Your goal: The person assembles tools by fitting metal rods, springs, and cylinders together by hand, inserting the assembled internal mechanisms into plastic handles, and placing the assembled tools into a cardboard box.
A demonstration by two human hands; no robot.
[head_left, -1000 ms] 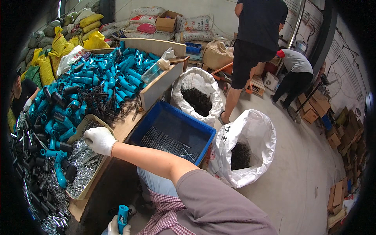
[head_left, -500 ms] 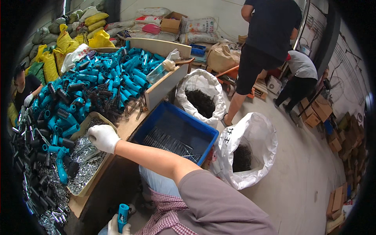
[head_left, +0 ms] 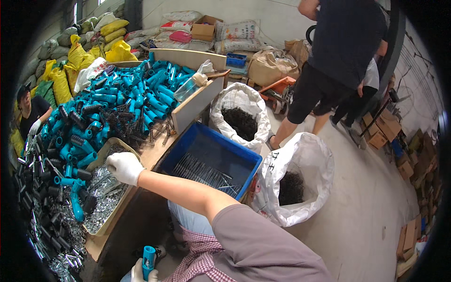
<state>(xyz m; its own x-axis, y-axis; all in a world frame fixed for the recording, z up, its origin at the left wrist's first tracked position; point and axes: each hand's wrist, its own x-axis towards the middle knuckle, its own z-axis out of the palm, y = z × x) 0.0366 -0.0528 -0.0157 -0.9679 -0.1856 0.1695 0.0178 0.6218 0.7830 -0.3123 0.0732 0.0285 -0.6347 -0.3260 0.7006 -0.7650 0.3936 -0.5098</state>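
Teal plastic handles (head_left: 155, 101) lie heaped across the table (head_left: 96, 248), beyond a tray (head_left: 111, 217) of metal parts; a blue bin (head_left: 221, 148) adjoins the table's right edge. The gloved right hand (head_left: 124, 168), fingers curled together, is over the tray; whether it grips anything is hidden. The left hand (head_left: 137, 271), clamped around a teal tube (head_left: 149, 258) beside the near corner, is partly cut off.

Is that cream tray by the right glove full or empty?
Not empty: loose shiny metal pieces cover much of the cream tray near the gloved right hand. How deep they lie, I cannot tell.
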